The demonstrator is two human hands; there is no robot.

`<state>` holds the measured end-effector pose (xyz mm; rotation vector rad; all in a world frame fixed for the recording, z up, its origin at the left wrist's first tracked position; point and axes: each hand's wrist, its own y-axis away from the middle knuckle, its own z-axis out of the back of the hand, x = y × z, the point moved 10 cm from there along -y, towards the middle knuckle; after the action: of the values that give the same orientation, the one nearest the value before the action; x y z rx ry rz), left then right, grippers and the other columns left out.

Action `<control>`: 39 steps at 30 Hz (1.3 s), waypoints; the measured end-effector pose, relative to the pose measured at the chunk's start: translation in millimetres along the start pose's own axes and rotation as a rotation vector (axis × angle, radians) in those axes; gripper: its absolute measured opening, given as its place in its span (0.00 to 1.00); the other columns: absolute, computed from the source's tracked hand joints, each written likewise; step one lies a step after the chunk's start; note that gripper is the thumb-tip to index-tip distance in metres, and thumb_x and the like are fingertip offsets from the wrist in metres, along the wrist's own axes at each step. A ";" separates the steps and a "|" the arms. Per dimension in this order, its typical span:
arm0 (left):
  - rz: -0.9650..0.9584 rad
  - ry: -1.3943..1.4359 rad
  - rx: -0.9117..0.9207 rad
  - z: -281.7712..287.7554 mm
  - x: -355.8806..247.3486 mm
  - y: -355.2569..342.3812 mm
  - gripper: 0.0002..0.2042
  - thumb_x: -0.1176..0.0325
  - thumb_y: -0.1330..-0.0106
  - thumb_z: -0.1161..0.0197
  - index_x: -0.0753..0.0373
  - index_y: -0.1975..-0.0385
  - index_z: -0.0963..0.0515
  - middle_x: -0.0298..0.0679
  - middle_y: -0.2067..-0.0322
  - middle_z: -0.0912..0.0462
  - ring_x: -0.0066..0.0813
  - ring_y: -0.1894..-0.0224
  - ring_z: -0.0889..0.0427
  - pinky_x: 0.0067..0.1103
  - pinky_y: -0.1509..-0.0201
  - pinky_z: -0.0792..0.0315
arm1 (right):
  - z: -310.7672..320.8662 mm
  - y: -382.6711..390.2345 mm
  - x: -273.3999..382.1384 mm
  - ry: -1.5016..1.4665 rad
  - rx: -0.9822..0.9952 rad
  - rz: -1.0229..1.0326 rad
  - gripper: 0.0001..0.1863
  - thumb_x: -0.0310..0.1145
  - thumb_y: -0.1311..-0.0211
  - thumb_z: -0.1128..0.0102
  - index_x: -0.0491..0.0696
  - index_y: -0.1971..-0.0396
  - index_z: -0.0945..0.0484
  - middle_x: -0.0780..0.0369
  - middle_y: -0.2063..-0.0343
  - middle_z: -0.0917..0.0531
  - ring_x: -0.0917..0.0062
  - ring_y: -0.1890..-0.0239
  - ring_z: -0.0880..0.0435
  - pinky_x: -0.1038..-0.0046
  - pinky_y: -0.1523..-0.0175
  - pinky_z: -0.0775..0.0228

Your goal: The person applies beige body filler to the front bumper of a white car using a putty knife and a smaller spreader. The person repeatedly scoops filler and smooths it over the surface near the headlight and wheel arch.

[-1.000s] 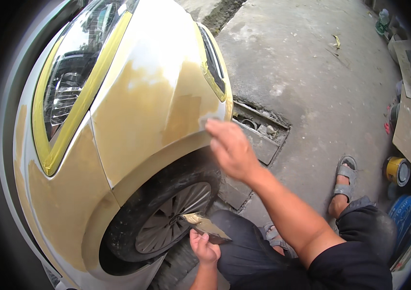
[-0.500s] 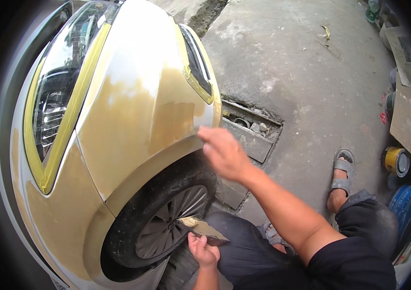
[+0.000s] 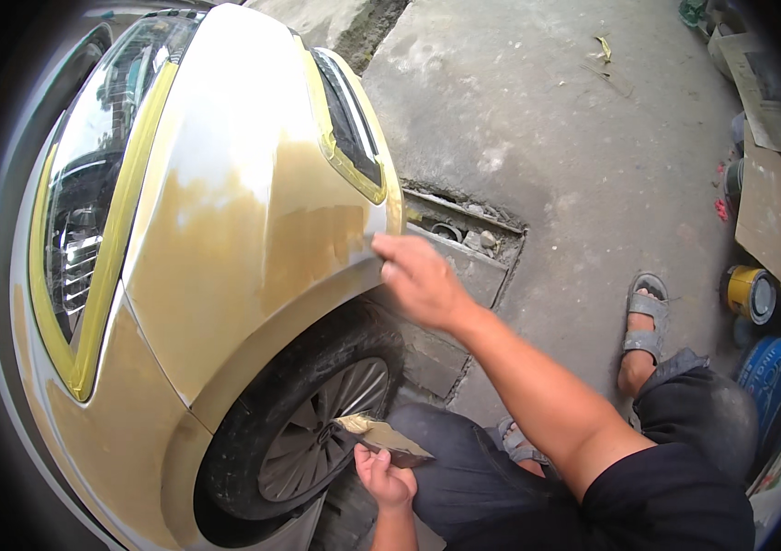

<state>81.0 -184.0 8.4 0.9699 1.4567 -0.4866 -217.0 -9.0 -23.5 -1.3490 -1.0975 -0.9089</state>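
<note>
My right hand [image 3: 420, 283], blurred, has curled fingertips at the right edge of the car's front bumper [image 3: 216, 248]; what they hold, if anything, is unclear. The bodywork has patchy beige-yellow coating over white. My left hand [image 3: 383, 476] grips a flat board [image 3: 398, 443] with beige paste on it, low beside the wheel [image 3: 317, 432]. Yellow masking tape [image 3: 92, 354] borders the headlight [image 3: 87, 211] and the smaller dark opening [image 3: 345, 110] on the right.
A broken drain channel [image 3: 464, 253] runs beside the car. On the right lie cardboard pieces [image 3: 763, 202], a yellow can [image 3: 747, 294] and a blue container [image 3: 765, 381]. My sandalled foot [image 3: 646, 326] rests on the concrete floor [image 3: 547, 129].
The view has shifted, so the car sits farther left. My right hand has shifted slightly along the bumper edge, while my left hand keeps the board low.
</note>
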 end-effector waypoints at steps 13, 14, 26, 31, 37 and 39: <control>0.011 -0.016 0.022 -3.8 2.3 -6.5 0.20 0.77 0.37 0.44 0.70 0.44 0.29 0.47 0.47 0.19 0.35 0.46 0.19 0.31 0.35 0.27 | -1.8 -6.3 -27.4 -0.041 0.054 -0.139 0.18 0.31 0.30 0.42 0.42 0.44 0.19 0.49 0.44 0.16 0.53 0.39 0.20 0.59 0.31 0.30; 0.009 -0.025 0.020 -4.7 2.2 -6.2 0.20 0.77 0.37 0.44 0.70 0.44 0.29 0.47 0.47 0.19 0.35 0.46 0.20 0.31 0.34 0.27 | 5.0 -14.2 -33.5 -0.061 0.021 -0.174 0.19 0.32 0.30 0.43 0.43 0.43 0.19 0.49 0.46 0.15 0.53 0.40 0.20 0.59 0.32 0.30; 0.007 -0.019 0.024 -2.1 2.8 -5.2 0.20 0.76 0.37 0.44 0.71 0.44 0.29 0.47 0.47 0.19 0.35 0.45 0.20 0.31 0.34 0.28 | -6.0 -7.9 -23.2 -0.086 0.190 -0.328 0.19 0.32 0.31 0.43 0.41 0.44 0.20 0.49 0.45 0.15 0.53 0.39 0.20 0.59 0.33 0.29; -0.002 -0.037 -0.001 1.8 -0.9 -1.5 0.20 0.77 0.38 0.43 0.71 0.44 0.29 0.47 0.47 0.19 0.35 0.45 0.20 0.32 0.34 0.28 | 4.2 -52.9 -1.6 -0.111 0.044 -0.241 0.18 0.32 0.29 0.46 0.40 0.45 0.20 0.47 0.48 0.15 0.52 0.41 0.19 0.58 0.34 0.29; -0.004 -0.037 -0.015 -0.9 -2.9 -3.4 0.21 0.77 0.39 0.44 0.71 0.45 0.29 0.48 0.49 0.19 0.35 0.46 0.19 0.31 0.35 0.27 | -20.7 -12.9 23.2 -0.064 0.096 -0.156 0.18 0.32 0.30 0.45 0.40 0.45 0.19 0.47 0.47 0.15 0.51 0.40 0.20 0.57 0.32 0.30; 0.002 -0.047 0.032 -11.8 -10.2 -13.0 0.21 0.77 0.40 0.43 0.71 0.45 0.29 0.48 0.49 0.19 0.35 0.48 0.19 0.31 0.36 0.26 | -13.1 -3.1 14.7 -0.122 0.128 -0.189 0.20 0.31 0.30 0.44 0.41 0.42 0.19 0.50 0.46 0.14 0.56 0.42 0.17 0.60 0.32 0.29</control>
<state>62.6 -184.8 16.8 0.9792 1.4096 -0.5293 -215.0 -20.7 -7.5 -1.2228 -1.3718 -0.8857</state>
